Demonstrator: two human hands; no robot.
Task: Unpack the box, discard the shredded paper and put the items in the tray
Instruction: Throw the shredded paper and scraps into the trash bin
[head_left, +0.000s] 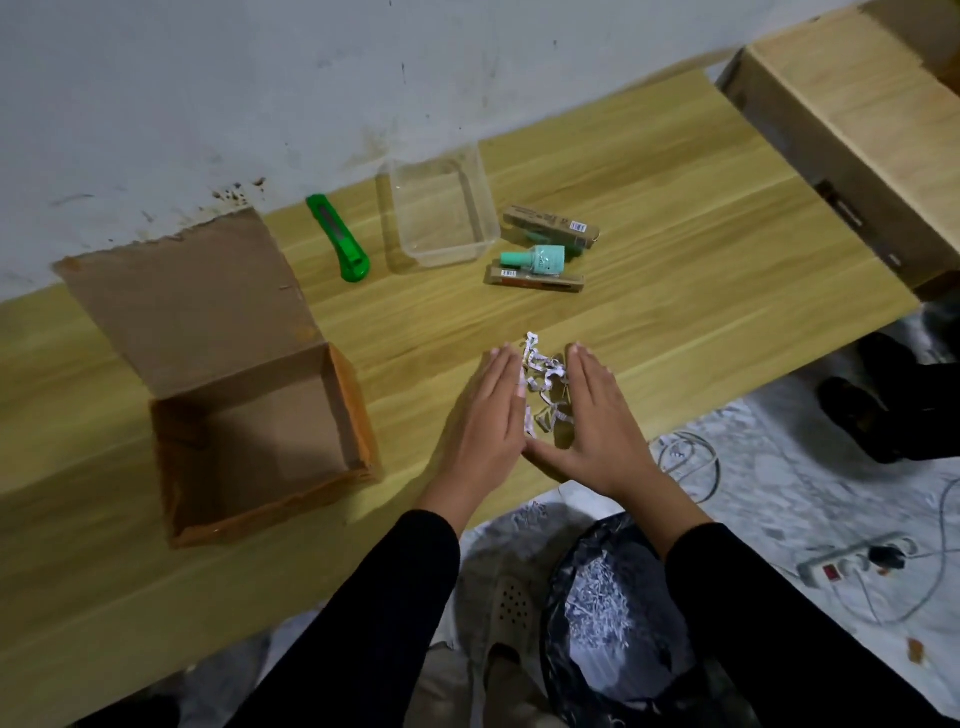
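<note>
A small pile of white shredded paper (543, 382) lies near the table's front edge. My left hand (485, 421) and my right hand (595, 415) lie flat on either side of it, fingers straight, thumbs meeting below it. The open brown cardboard box (260, 436) stands empty at the left, its lid folded back. A clear plastic tray (441, 213) sits empty by the wall. Right of it lie a mint-green bottle (537, 260) and two slim brown cartons (550, 226) (535, 278).
A green utility knife (337, 239) lies between box and tray. Below the table edge stands a black bin bag (613, 613) holding shredded paper. A large cardboard box (852, 119) stands at the right. A power strip (852, 561) and cables lie on the floor.
</note>
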